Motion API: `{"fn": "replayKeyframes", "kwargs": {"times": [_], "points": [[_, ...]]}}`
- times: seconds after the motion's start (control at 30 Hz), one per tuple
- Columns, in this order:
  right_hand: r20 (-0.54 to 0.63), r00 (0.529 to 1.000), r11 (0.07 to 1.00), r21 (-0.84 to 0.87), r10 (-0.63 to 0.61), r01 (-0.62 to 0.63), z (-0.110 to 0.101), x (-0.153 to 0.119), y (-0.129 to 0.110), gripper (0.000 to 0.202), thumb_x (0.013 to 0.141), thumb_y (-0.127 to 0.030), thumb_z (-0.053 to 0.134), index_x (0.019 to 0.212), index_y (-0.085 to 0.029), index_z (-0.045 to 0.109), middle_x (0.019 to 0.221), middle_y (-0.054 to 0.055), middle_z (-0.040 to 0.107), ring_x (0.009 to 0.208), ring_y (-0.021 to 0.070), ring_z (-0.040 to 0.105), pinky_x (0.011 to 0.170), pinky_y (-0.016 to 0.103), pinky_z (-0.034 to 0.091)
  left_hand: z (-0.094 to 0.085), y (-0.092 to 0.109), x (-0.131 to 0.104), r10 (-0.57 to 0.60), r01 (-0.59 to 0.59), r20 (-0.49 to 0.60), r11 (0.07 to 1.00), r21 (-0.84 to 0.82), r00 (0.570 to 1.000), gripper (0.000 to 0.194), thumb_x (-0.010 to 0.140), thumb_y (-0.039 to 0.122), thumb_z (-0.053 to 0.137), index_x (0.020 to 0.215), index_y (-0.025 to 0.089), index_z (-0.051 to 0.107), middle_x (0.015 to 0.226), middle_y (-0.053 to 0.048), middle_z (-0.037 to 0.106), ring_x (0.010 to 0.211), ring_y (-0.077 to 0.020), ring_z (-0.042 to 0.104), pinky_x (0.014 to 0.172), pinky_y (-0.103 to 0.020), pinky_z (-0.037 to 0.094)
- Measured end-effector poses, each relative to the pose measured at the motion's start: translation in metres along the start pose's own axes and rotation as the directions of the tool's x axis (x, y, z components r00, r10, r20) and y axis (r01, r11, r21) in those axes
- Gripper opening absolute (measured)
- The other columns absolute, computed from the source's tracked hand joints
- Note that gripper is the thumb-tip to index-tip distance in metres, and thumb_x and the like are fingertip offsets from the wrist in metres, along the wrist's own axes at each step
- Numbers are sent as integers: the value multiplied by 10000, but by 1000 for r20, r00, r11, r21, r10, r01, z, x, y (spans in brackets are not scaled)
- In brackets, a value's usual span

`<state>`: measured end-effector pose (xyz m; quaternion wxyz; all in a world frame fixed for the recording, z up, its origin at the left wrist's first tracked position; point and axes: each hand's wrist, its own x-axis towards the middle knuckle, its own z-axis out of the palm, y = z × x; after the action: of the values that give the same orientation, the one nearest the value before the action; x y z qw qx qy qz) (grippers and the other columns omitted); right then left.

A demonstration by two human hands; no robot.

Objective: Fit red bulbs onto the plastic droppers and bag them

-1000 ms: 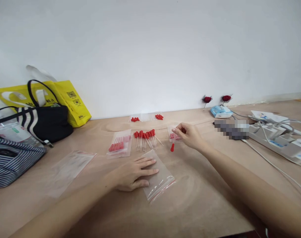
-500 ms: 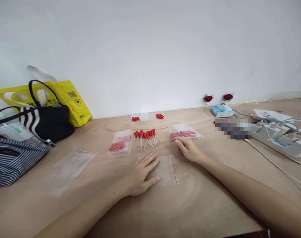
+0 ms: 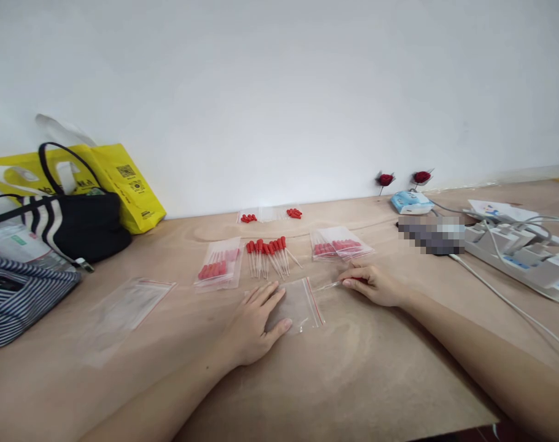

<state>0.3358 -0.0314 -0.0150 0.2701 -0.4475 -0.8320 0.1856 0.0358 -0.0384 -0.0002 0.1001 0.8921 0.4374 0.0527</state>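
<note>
My left hand (image 3: 261, 322) lies spread on the left part of a clear zip bag (image 3: 297, 304). My right hand (image 3: 371, 283) is closed by its fingertips on a thin clear piece with a red end, which points left toward the zip bag. Several red-capped sticks (image 3: 270, 255) lie fanned out beyond my left hand. To their left is a clear bag of red-ended pieces (image 3: 218, 264). More filled bags (image 3: 341, 244) overlap to their right, just beyond my right hand. Flat clear bags (image 3: 127, 307) lie to the left.
Near the wall lies a bag with red caps (image 3: 272, 213). A yellow bag (image 3: 132, 190), a black bag (image 3: 81, 227) and a striped bag (image 3: 26, 301) crowd the left. A tissue pack (image 3: 412, 202), a power strip (image 3: 513, 252) and cables are at the right.
My right hand has moved toward me from the filled bags, and the thin red-ended piece now shows in its fingers. The zip bag under my left hand has turned slightly.
</note>
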Motion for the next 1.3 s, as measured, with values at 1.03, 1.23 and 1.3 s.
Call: {"fn": "replayKeyframes", "kwargs": {"times": [1.03, 1.23, 1.3], "points": [[-12, 998, 993, 95, -69, 70, 21, 8, -17, 202, 834, -261, 473, 961, -212, 622, 918, 65, 584, 850, 157, 545, 762, 301, 434, -18, -16, -2, 128, -100, 131, 974, -201, 983, 480, 854, 428, 404, 1300, 256, 357, 1419, -37, 259, 1296, -222, 231, 1036, -424, 251], [-1, 999, 996, 85, -38, 38, 9, 5, -9, 192, 831, -222, 461, 928, -191, 624, 861, 58, 591, 800, 152, 544, 725, 294, 436, -18, -14, -3, 119, -95, 128, 980, -175, 985, 488, 859, 428, 393, 1308, 242, 347, 1427, -41, 235, 1306, -216, 201, 1044, -434, 229], [0, 1000, 995, 94, -21, 21, 2, 4, -4, 190, 829, -222, 461, 922, -191, 623, 855, 55, 591, 792, 152, 543, 723, 296, 432, -18, -13, -3, 119, -95, 132, 981, -172, 984, 487, 860, 425, 393, 1307, 238, 349, 1427, -44, 235, 1306, -216, 203, 1044, -433, 232]]}}
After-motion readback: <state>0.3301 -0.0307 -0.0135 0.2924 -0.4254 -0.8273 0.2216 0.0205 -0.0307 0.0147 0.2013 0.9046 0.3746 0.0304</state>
